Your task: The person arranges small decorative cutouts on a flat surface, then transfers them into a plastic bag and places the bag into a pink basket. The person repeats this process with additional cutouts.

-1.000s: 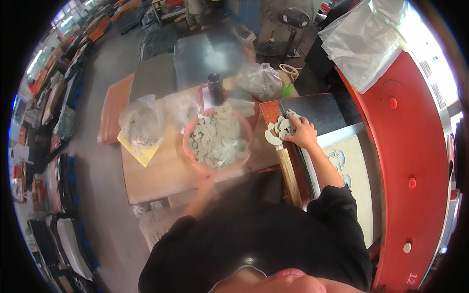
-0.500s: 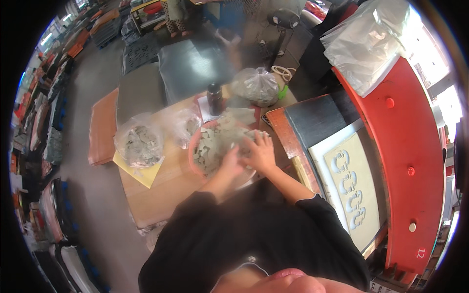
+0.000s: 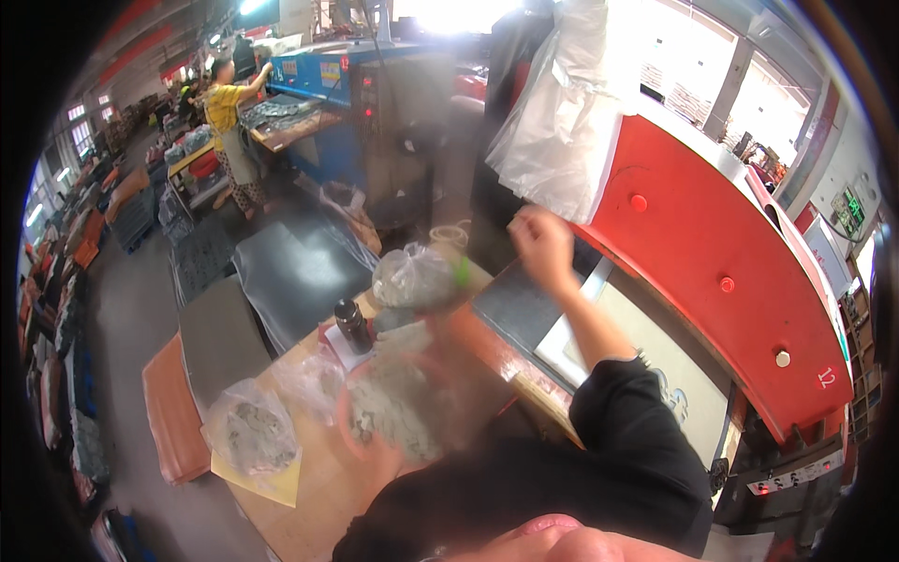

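My right hand [image 3: 545, 245] is raised over the dark end of the bench, just below the lower edge of the hanging clear plastic bags [image 3: 552, 122]. Its fingers are curled in; whether anything is between them is hidden. Low at the near rim of the pink basin [image 3: 348, 426], my left hand [image 3: 382, 461] is blurred and its fingers cannot be made out. Grey-green flat cut pieces [image 3: 393, 403] fill the basin. Beside it, a clear bag of similar pieces [image 3: 253, 438] rests on yellow paper [image 3: 281, 485], and a tied clear bag [image 3: 410, 274] stands behind.
A black bottle [image 3: 352, 328] stands behind the basin. To the right, a red machine beam [image 3: 693, 253] curves over a pale sheet with cut-outs [image 3: 655, 328]. Dark sheets [image 3: 290, 272] lie beyond the table [image 3: 281, 534]. A person in yellow [image 3: 225, 112] stands at a blue machine.
My right hand has left the basin and moved up and right toward the hanging plastic bags. My left hand has drawn back to the basin's near side. The view has tilted up and right.
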### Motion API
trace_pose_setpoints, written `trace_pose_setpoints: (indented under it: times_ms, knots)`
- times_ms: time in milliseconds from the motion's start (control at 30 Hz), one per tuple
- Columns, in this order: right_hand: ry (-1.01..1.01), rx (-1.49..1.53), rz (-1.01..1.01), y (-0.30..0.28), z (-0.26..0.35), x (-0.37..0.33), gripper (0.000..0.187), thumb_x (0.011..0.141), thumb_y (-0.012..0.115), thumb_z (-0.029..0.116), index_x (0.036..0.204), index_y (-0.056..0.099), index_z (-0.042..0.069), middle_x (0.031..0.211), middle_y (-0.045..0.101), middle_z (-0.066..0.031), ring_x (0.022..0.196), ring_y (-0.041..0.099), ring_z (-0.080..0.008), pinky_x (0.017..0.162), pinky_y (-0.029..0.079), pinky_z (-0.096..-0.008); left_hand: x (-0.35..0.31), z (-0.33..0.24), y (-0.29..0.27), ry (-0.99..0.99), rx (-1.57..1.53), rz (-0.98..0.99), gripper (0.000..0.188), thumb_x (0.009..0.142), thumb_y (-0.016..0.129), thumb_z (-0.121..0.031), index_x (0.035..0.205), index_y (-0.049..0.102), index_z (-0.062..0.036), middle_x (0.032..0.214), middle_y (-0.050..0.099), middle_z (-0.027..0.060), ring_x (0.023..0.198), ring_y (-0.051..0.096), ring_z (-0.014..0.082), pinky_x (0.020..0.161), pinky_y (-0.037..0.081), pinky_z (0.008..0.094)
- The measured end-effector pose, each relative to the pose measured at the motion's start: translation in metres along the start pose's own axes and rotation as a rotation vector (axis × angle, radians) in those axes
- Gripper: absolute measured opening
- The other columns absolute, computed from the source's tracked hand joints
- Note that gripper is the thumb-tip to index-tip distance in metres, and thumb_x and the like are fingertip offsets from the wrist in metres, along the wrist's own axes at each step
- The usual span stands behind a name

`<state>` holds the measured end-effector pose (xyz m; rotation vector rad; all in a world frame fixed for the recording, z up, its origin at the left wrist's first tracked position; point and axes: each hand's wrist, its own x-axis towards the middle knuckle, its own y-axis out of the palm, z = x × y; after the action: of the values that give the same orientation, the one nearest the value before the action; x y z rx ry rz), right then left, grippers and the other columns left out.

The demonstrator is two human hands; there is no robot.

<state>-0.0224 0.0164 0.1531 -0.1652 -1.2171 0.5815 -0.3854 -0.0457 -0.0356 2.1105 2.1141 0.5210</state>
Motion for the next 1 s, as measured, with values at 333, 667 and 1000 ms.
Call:
trace_pose_setpoints:
  times_ms: [333,667,1000]
  knots:
    - [-0.348,-0.989,-0.196,-0.112,-0.079,0.238,0.015,0.086,0.057,0.019,0.098,0.065,0.02,0.102,0.065,0.0034,0.092,0.064,-0.0208,0.071,0.054,-0.0337,-0.008,0.035,-0.025,0.104,0.726,-0.037,0.05,0.079,0.064,-0.014,0.124,0.048,0.0028,0.136,0.045,0.0155,0.127,0.043,0.0286,0.104,0.037,0.0391]
    - [-0.419,-0.595,-0.043,-0.121,-0.067,0.246,0.022,0.08,0.071,0.024,0.074,0.058,0.007,0.076,0.061,-0.006,0.067,0.061,-0.0272,0.058,0.047,-0.0365,-0.011,0.06,-0.039,0.098,0.922,-0.069,0.036,0.072,0.07,-0.008,0.105,0.062,0.0048,0.136,0.045,0.0168,0.126,0.044,0.033,0.1,0.042,0.0388]
    - [-0.636,-1.345,0.628,-0.088,-0.088,0.171,0.019,0.086,0.058,0.024,0.077,0.058,0.007,0.075,0.059,-0.0047,0.08,0.062,-0.0219,0.064,0.052,-0.0369,-0.011,0.043,-0.008,-0.071,0.812,-0.068,0.039,0.079,0.072,-0.013,0.114,0.06,-0.0026,0.107,0.064,0.0127,0.087,0.065,0.021,0.087,0.048,0.0339]
